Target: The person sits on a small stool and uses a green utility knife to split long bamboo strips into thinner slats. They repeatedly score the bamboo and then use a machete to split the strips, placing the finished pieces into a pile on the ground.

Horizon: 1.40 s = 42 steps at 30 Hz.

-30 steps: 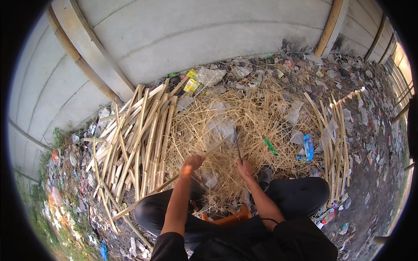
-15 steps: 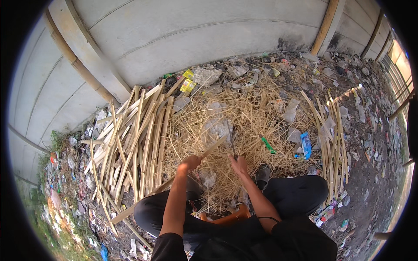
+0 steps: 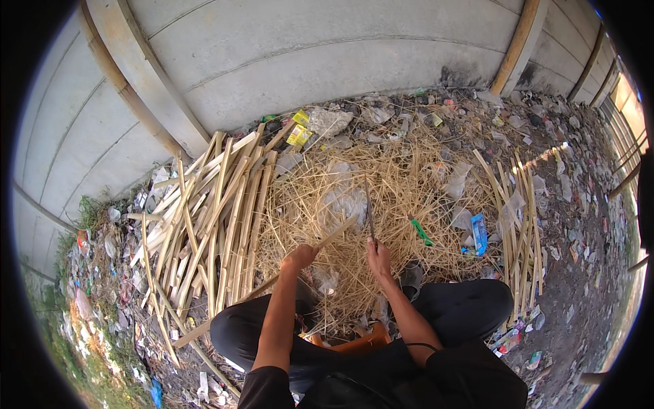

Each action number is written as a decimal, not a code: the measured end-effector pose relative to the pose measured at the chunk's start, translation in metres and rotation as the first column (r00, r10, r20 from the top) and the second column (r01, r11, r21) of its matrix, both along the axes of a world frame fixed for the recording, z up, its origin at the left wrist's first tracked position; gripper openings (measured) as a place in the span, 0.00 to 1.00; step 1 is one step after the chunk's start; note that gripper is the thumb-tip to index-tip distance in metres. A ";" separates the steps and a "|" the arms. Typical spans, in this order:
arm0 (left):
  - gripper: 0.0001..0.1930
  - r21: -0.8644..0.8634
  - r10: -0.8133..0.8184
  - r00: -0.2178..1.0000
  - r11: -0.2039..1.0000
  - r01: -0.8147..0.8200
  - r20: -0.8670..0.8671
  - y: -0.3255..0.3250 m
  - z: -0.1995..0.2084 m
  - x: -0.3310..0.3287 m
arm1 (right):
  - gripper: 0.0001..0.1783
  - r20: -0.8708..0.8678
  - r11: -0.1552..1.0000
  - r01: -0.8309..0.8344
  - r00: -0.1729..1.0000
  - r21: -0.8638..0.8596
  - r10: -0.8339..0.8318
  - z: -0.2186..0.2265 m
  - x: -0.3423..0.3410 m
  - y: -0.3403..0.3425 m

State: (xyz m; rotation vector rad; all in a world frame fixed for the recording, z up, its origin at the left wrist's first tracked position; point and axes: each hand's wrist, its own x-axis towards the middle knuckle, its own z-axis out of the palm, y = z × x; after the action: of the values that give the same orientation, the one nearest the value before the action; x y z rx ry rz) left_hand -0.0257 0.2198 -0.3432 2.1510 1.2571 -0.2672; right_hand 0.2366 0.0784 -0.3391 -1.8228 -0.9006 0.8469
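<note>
My left hand (image 3: 298,258) is closed round a long bamboo strip (image 3: 335,234). The strip slants from beside my left leg up to the right, and its far end lies over the straw-like shavings (image 3: 381,177). In my closed right hand (image 3: 379,258) is a long knife (image 3: 369,208) with a thin dark blade that points away from me. Its blade stands just right of the strip's far end, with a small gap visible between them. My fist hides most of the knife's handle. Between the hands, pale shavings cover the ground.
A big pile of bamboo strips (image 3: 225,218) lies to the left, a smaller bundle (image 3: 523,232) to the right. A green-handled tool (image 3: 421,232) and a blue wrapper (image 3: 479,235) rest on the right side. Beyond stands a grey panel wall (image 3: 340,68). Litter covers the surrounding ground.
My right hand has moved slightly right with the knife, and the blade has shifted away from the strip's end. My left hand and the strip have hardly moved.
</note>
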 end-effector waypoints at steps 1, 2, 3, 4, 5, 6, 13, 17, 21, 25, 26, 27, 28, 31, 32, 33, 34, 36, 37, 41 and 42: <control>0.35 0.202 -0.096 0.995 0.975 0.092 0.013 0.000 -0.039 -0.029 | 0.27 0.002 0.991 -0.044 0.999 0.126 0.044 0.024 -0.014 0.011; 0.35 0.411 -0.174 0.985 0.897 0.163 -0.011 0.002 -0.074 -0.056 | 0.27 0.009 0.963 -0.081 0.997 0.258 0.082 0.042 -0.024 0.021; 0.33 0.478 -0.148 0.989 0.869 0.128 0.005 -0.002 -0.084 -0.049 | 0.27 0.022 0.964 -0.085 0.996 0.250 0.082 0.041 -0.017 0.018; 0.31 0.539 -0.115 0.993 0.838 0.087 0.018 -0.007 -0.090 -0.045 | 0.27 0.028 0.966 -0.092 0.996 0.243 0.088 0.036 -0.014 0.013; 0.30 0.576 -0.092 0.995 0.816 0.054 0.036 -0.013 -0.091 -0.039 | 0.27 0.036 0.967 -0.101 0.995 0.234 0.095 0.028 -0.009 0.007; 0.29 0.610 -0.075 0.995 0.792 0.024 0.059 -0.017 -0.085 -0.029 | 0.27 0.022 0.992 -0.126 0.992 -0.029 0.127 0.015 0.001 -0.002; 0.24 0.428 0.105 0.991 0.895 -0.128 0.079 -0.052 -0.043 -0.022 | 0.30 0.077 1.000 -0.008 0.997 0.020 0.007 0.027 0.001 0.011; 0.22 0.267 0.189 0.976 0.940 -0.211 0.107 -0.052 -0.039 -0.023 | 0.32 0.003 0.963 0.019 1.000 0.269 -0.020 0.036 -0.002 0.014; 0.20 0.253 0.150 0.984 0.952 -0.169 0.093 -0.052 -0.031 -0.008 | 0.32 0.039 0.848 -0.226 0.960 -0.479 0.278 -0.055 0.030 -0.019; 0.22 0.267 0.192 0.976 0.940 -0.214 0.105 -0.069 -0.055 -0.032 | 0.31 0.038 0.968 -0.131 0.989 -0.215 0.142 -0.009 0.003 -0.018; 0.22 0.287 0.193 0.967 0.929 -0.235 0.168 -0.062 -0.062 -0.032 | 0.31 0.024 0.992 -0.080 0.996 -0.098 0.083 0.015 0.000 -0.001; 0.22 0.257 0.211 0.969 0.937 -0.238 0.128 -0.061 -0.058 -0.025 | 0.31 0.058 0.998 -0.061 0.997 0.017 0.060 0.022 0.003 0.003; 0.22 0.227 0.229 0.970 0.943 -0.243 0.086 -0.060 -0.054 -0.019 | 0.31 0.088 0.990 -0.048 0.995 0.132 0.037 0.030 0.005 0.008; 0.22 0.279 0.166 0.972 0.938 -0.207 0.163 -0.066 -0.056 -0.022 | 0.30 0.193 0.996 -0.093 0.977 0.011 0.089 0.006 0.005 -0.002; 0.22 0.324 0.119 0.967 0.927 -0.189 0.225 -0.068 -0.060 -0.023 | 0.30 0.228 0.988 -0.110 0.965 -0.105 0.131 -0.013 0.008 -0.009; 0.22 0.325 0.123 0.974 0.928 -0.181 0.191 -0.065 -0.059 -0.021 | 0.30 0.233 0.955 -0.128 0.953 -0.266 0.193 -0.027 0.012 -0.010; 0.22 0.324 0.126 0.979 0.930 -0.172 0.158 -0.065 -0.058 -0.015 | 0.30 0.230 0.896 -0.136 0.940 -0.422 0.252 -0.041 0.017 -0.013; 0.22 0.306 0.141 0.983 0.937 -0.171 0.118 -0.062 -0.050 -0.012 | 0.30 0.228 0.894 -0.141 0.939 -0.424 0.256 -0.039 0.013 -0.010; 0.22 0.291 0.151 0.981 0.939 -0.180 0.119 -0.057 -0.043 -0.009 | 0.29 0.237 0.954 -0.135 0.951 -0.268 0.201 -0.030 0.009 -0.001; 0.21 0.313 0.145 0.984 0.935 -0.170 0.102 -0.071 -0.060 -0.024 | 0.28 0.205 0.966 -0.074 0.978 0.248 0.022 0.031 -0.009 0.014; 0.21 0.386 0.091 0.989 0.913 -0.131 0.120 -0.071 -0.070 -0.030 | 0.27 0.182 0.952 -0.058 0.983 0.300 0.002 0.033 -0.013 0.016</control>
State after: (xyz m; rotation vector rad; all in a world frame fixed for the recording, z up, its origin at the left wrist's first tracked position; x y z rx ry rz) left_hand -0.0561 0.1483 -0.4135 2.3766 1.4664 0.1565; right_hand 0.2240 0.0940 -0.3064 -1.6342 -1.1108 0.5318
